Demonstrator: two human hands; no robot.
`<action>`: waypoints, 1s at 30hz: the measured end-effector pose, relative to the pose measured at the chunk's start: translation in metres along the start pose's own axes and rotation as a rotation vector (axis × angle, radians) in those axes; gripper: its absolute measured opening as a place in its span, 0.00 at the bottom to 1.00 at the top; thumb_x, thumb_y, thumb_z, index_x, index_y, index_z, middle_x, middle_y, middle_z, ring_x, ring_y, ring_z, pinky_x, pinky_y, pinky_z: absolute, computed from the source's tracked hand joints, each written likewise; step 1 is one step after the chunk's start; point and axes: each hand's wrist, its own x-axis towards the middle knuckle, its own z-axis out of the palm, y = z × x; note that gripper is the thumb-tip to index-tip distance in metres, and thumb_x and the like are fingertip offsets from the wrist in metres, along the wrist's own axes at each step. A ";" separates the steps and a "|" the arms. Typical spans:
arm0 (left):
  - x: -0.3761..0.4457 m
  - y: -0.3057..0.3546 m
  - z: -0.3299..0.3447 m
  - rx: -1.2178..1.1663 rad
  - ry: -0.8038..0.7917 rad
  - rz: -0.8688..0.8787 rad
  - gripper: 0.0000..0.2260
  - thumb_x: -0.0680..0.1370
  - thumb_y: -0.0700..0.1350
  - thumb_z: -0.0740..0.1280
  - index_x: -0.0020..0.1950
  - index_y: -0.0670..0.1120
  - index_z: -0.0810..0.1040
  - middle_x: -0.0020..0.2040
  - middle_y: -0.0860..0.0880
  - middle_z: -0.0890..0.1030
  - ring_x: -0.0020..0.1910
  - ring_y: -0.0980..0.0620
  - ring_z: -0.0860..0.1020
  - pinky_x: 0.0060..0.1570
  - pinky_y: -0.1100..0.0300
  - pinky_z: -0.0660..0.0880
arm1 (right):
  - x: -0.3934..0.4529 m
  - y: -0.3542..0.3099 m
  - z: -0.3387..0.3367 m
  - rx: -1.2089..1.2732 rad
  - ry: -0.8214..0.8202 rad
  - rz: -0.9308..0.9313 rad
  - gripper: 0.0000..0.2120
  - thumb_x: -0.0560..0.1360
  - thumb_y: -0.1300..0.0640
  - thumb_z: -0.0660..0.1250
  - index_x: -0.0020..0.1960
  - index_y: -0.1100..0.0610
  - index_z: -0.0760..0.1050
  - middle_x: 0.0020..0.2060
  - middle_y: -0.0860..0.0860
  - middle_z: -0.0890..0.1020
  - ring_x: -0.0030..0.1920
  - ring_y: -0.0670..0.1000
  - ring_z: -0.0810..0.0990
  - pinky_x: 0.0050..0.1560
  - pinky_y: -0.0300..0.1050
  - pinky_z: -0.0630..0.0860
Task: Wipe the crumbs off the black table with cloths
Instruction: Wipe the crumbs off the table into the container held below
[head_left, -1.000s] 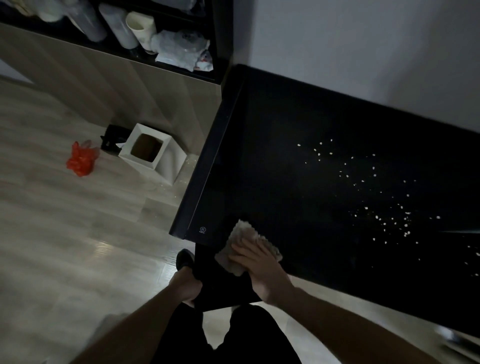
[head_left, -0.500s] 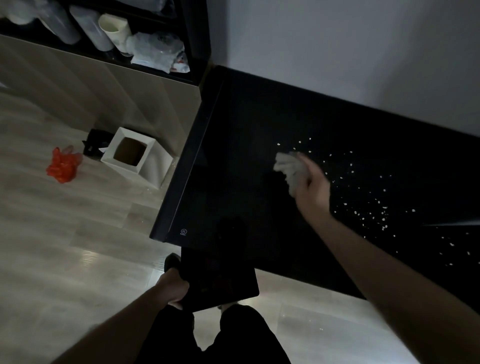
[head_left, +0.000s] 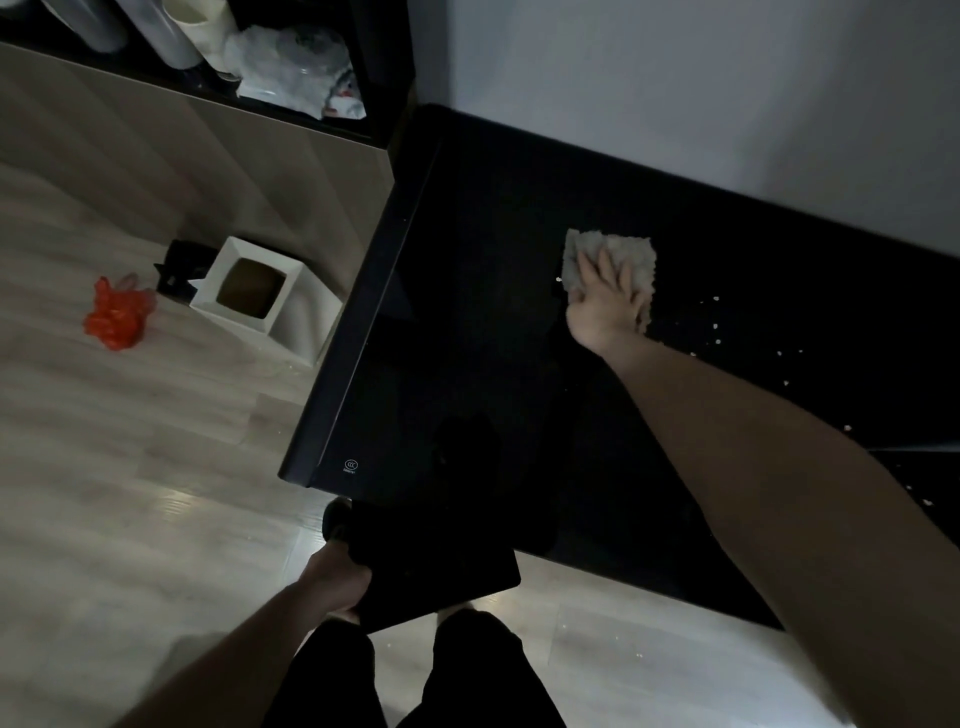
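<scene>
Left grip: my left hand (head_left: 337, 577) curls round the edge of a flat black tray (head_left: 441, 577), held just below the near edge of the bench.
Bench: black bench (head_left: 467, 364), its far edge along the wall.
Right grip: my right hand (head_left: 605, 299) lies flat, fingers spread, pressing on the cloth.
Cloth: pale cloth (head_left: 623, 254), flat on the bench toward its far side.
Crumbs: white crumbs (head_left: 717, 340) scattered just right of the cloth.
Floor: white box (head_left: 270, 306); red bag (head_left: 117, 317) left of it.
</scene>
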 end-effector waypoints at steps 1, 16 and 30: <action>0.004 -0.003 0.001 0.028 0.004 0.009 0.16 0.68 0.40 0.62 0.53 0.41 0.82 0.47 0.39 0.86 0.45 0.40 0.87 0.44 0.45 0.87 | -0.003 -0.005 0.004 -0.005 -0.008 -0.055 0.32 0.85 0.52 0.54 0.85 0.39 0.46 0.85 0.46 0.44 0.85 0.57 0.39 0.81 0.67 0.40; -0.028 0.015 -0.003 0.037 -0.004 0.009 0.17 0.75 0.36 0.62 0.63 0.35 0.76 0.56 0.34 0.81 0.52 0.31 0.84 0.40 0.38 0.86 | -0.256 -0.008 0.155 0.195 -0.093 -0.773 0.29 0.74 0.61 0.60 0.74 0.47 0.75 0.78 0.46 0.70 0.83 0.50 0.56 0.81 0.56 0.55; -0.039 0.020 0.005 0.034 -0.041 0.007 0.13 0.79 0.35 0.62 0.63 0.36 0.75 0.56 0.34 0.81 0.49 0.33 0.85 0.35 0.43 0.86 | -0.173 0.034 -0.003 0.782 0.306 -0.169 0.23 0.83 0.69 0.59 0.72 0.51 0.77 0.72 0.44 0.78 0.74 0.41 0.74 0.76 0.39 0.68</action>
